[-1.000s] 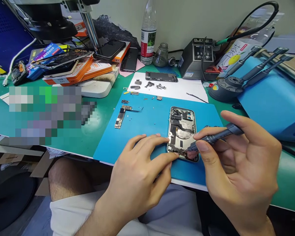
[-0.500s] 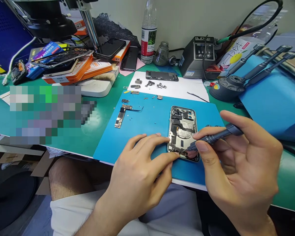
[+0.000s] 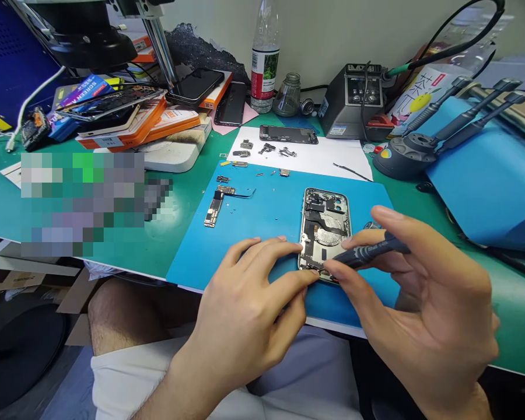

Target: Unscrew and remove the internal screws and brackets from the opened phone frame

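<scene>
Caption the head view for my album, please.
Left hand touching an opened phone on a blue mat, right hand holding a screwdriver over its near end.

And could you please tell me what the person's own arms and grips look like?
The left grip and right grip are bare hands, with no glove, ring or watch showing. No sleeve shows on the left forearm or at the right wrist.

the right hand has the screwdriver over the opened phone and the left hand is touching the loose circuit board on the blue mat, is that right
Not quite: the left hand is touching the opened phone, not the loose circuit board on the blue mat. The head view shows this. The right hand does have the screwdriver over the phone.
</scene>
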`<state>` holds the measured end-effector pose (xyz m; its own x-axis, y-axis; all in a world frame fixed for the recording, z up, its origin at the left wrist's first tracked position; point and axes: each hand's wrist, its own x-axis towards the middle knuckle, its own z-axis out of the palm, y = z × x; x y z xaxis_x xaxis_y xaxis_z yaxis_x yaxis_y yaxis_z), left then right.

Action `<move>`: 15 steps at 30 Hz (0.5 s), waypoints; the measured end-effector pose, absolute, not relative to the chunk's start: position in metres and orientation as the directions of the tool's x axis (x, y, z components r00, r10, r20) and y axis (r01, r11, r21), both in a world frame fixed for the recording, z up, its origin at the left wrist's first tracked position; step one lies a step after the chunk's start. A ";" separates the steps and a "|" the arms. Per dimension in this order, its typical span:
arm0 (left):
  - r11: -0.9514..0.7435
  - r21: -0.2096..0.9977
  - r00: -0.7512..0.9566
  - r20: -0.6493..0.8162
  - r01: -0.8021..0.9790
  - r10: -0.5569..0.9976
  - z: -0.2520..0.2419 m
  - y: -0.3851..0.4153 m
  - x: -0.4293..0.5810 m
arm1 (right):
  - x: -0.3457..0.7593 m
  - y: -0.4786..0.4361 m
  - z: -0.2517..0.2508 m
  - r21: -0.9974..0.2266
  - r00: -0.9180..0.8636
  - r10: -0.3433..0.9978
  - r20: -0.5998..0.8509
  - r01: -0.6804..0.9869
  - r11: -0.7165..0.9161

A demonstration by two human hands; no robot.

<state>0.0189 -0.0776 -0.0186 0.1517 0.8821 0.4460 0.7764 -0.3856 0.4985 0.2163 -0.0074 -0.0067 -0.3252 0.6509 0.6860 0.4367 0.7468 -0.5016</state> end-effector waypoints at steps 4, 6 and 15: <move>-0.396 0.500 0.155 0.457 0.770 0.876 -0.019 -0.077 0.019 | 0.220 -0.006 -0.005 -0.392 -0.355 0.568 0.742 0.457 0.798; -0.401 0.499 0.155 0.463 0.768 0.873 -0.019 -0.077 0.019 | 0.220 -0.003 -0.004 -0.335 -0.346 0.523 0.779 0.476 0.813; -0.402 0.504 0.153 0.463 0.764 0.873 -0.020 -0.077 0.019 | 0.220 0.004 0.002 -0.344 -0.349 0.475 0.808 0.374 0.861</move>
